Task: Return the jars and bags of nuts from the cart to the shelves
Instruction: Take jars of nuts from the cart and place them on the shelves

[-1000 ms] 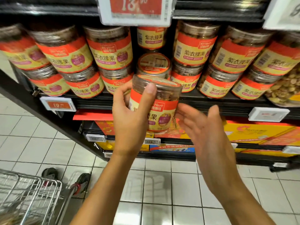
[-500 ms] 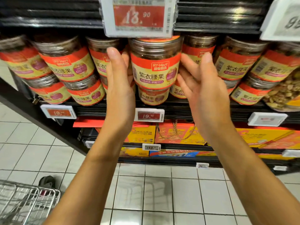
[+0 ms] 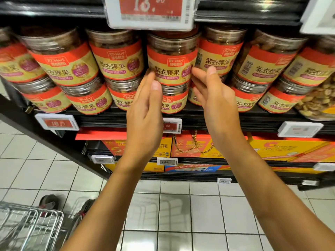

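While the cashew jar (image 3: 172, 60) sits on a lower jar (image 3: 175, 100) under the price tag (image 3: 150, 13), left hand (image 3: 145, 120) and right hand (image 3: 215, 102) flank it, fingers straight, empty. Rigid, slick plastic, probably light: grasp the label band.

Bright, even overhead store light. The glossy floor tiles (image 3: 174, 214) carry soft reflections; glare streaks the upper shelf rail (image 3: 244, 14). Wide-angle distortion bows the jars (image 3: 12, 66) toward both edges. The fingertips (image 3: 151, 74) of the left hand (image 3: 145, 116) are motion-blurred; the cart (image 3: 27, 227) is soft.
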A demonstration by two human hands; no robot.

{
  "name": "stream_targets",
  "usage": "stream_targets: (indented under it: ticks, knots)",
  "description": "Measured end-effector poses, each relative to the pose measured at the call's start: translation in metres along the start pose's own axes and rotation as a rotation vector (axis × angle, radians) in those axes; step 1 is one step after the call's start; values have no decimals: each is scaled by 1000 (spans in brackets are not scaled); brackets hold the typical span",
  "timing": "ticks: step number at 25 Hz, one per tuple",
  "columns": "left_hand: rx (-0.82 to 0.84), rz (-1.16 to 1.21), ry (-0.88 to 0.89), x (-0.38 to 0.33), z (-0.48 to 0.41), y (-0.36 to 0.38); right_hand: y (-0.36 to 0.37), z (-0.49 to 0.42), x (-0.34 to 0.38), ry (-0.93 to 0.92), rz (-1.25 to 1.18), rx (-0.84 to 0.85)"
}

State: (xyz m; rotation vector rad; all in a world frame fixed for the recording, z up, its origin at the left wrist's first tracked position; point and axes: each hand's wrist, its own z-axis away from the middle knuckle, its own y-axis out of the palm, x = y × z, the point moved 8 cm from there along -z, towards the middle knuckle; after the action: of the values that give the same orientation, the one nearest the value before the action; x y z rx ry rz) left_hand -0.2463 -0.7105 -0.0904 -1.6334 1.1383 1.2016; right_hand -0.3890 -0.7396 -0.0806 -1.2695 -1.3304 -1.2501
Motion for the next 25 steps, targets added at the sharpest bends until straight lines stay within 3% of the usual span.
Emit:
stream_targets:
  ticks: [5,9,14,17,25]
  knots:
    - [-24,11,-47,3,6,-8,-2,3,1,-38,51,8]
    - [-143,105,-176,-13,37,-32,-4,25,20,-55,61,-11]
    - [-247,170,-342,-62,105,-93,38,95,49,74,136,365]
    - [-320,162,-423,-89,169,-141,56,144,56,122,164,503]
    - [-866,158,-568,-128,379,-282,183,299,36,246,195,971]
